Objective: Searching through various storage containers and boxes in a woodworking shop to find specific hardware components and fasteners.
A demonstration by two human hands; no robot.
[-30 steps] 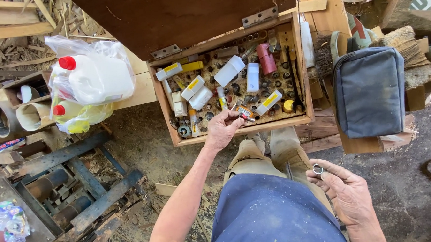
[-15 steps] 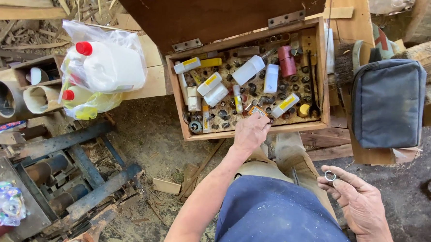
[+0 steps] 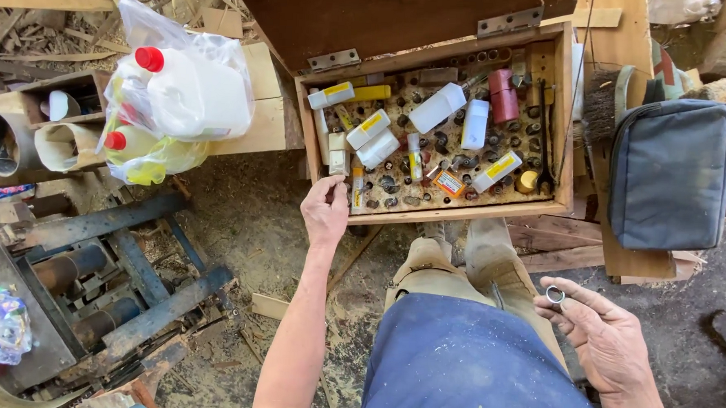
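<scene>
Wooden box (image 3: 469,213) sits open on the ground ahead of the person, its dark lid (image 3: 387,17) tipped back on two metal hinges. Seen from the head camera, it lies far of both hands and a little right of centre, packed with small white plastic cases (image 3: 437,107), yellow-labelled tubes and rows of dark router bits standing in holes.

Left hand (image 3: 325,210) reaches forward on an outstretched bare arm and rests at the near left corner of the box. Its fingers are curled loosely, fingertips touching the front rim; I cannot tell whether anything is pinched in them.

Right hand (image 3: 602,333) stays back near the person's lap, well apart from the box, to the near right. The palm faces up and the fingers are half open, with a small metal ring (image 3: 555,295) held between thumb and forefinger.

Below, the person's blue apron (image 3: 470,368) and tan trousers fill the near middle. To the left of the box, a clear bag (image 3: 180,90) holding white jugs with red caps lies on planks. A grey zipped pouch (image 3: 670,172) rests to the right. Sawdust covers the ground, and a dark metal frame (image 3: 115,275) lies at the near left.
</scene>
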